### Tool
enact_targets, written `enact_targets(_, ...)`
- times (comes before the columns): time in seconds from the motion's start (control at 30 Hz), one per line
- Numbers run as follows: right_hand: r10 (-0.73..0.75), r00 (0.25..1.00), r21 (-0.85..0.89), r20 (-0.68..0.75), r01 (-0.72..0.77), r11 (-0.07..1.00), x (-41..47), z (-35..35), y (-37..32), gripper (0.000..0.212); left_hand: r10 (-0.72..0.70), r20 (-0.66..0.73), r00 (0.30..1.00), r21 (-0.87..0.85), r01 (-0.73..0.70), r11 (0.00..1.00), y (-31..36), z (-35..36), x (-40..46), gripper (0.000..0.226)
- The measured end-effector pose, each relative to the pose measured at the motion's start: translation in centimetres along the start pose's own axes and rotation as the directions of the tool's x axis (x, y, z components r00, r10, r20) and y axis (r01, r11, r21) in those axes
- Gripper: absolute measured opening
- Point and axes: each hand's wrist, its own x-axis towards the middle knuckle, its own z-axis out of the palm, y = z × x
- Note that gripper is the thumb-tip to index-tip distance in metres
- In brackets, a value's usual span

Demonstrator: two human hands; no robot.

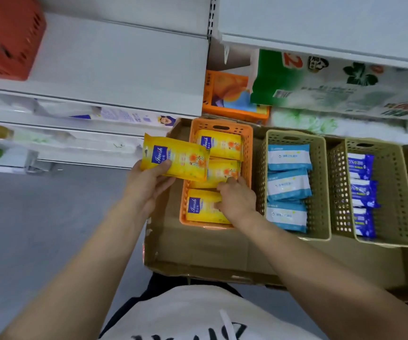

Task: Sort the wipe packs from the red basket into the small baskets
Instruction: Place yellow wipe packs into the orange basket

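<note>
We are gripping a yellow plastic wipe pack (176,158) in our left hand (149,185), its long axis pointing toward three o'clock, at the orange perforated basket (246,153) just beside it; our right hand (236,197), fingers curled, is pressing packs there.

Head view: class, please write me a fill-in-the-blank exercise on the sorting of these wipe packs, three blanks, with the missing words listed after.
1. The left hand holds a ____ pack over the edge of the orange basket.
2. The right hand reaches into the ____ basket.
3. The light blue packs lie in the ____ of the three baskets, beside the basket with dark blue packs.

Missing words: yellow; orange; middle
</note>
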Motion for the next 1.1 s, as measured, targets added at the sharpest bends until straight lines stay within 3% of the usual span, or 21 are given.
enact_targets(0.03,0.019,1.0,0.055,-0.005,-0.018,0.998,0.1,-0.2,0.2,0.045,-0.004,0.002,1.0,-0.007,0.004,1.0,-0.2,0.0,-0.1,0.045)
enact_targets(0.1,0.103,0.992,0.331,-0.074,-0.073,0.941,0.5,-1.4,1.0,0.036,-0.015,0.013,1.0,-0.009,0.015,1.0,-0.4,0.1,-0.1,0.046)
enact_targets(0.2,0.237,0.952,0.749,-0.194,-0.013,0.663,1.6,-5.1,2.1,0.027,-0.046,0.069,0.997,0.019,0.045,0.999,-0.9,1.0,0.1,0.046)
enact_targets(0.27,0.087,0.992,0.857,-0.096,0.038,0.514,2.5,-7.9,2.4,0.032,-0.068,0.125,0.99,0.038,0.064,0.997,-1.3,2.1,0.2,0.048)
enact_targets(0.3,-0.025,0.999,0.863,-0.023,0.032,0.505,2.9,-8.9,2.5,0.037,-0.072,0.158,0.985,0.042,0.066,0.997,-1.4,2.7,0.1,0.05)
enact_targets(0.4,-0.16,0.978,0.788,0.132,-0.006,0.615,4.1,-10.5,3.1,0.047,-0.051,0.233,0.971,0.055,0.039,0.998,-2.0,3.9,0.5,0.059)
enact_targets(0.47,-0.169,0.978,0.818,0.123,-0.003,0.575,4.8,-11.0,3.7,0.038,-0.015,0.226,0.974,0.086,-0.005,0.996,-2.6,3.9,1.0,0.055)
enact_targets(0.57,-0.052,0.998,0.845,0.021,0.01,0.535,6.3,-11.5,4.9,0.032,0.197,0.046,0.979,0.432,-0.197,0.88,-3.4,3.4,2.2,0.036)
enact_targets(0.63,0.015,1.0,0.827,-0.022,0.009,0.562,7.6,-11.6,5.6,0.031,0.265,0.018,0.964,0.594,-0.224,0.773,-3.9,3.0,2.6,0.04)
enact_targets(0.7,0.005,1.0,0.763,-0.013,0.007,0.647,9.0,-11.5,5.7,0.031,0.217,0.073,0.973,0.614,-0.216,0.759,-4.7,2.7,3.4,0.041)
enact_targets(0.8,-0.042,0.999,0.654,-0.019,0.044,0.755,10.8,-10.9,5.0,0.029,0.189,0.105,0.976,0.569,-0.215,0.794,-5.5,2.6,3.9,0.019)
enact_targets(0.93,-0.032,0.984,0.436,-0.174,0.106,0.894,12.1,-9.5,3.5,0.034,0.174,0.101,0.98,0.526,-0.201,0.826,-5.9,2.3,4.2,0.018)
enact_targets(1.1,0.042,0.931,0.168,-0.362,0.021,0.986,11.7,-7.6,2.4,0.04,0.15,0.114,0.982,0.553,-0.188,0.812,-5.6,2.1,4.5,0.024)
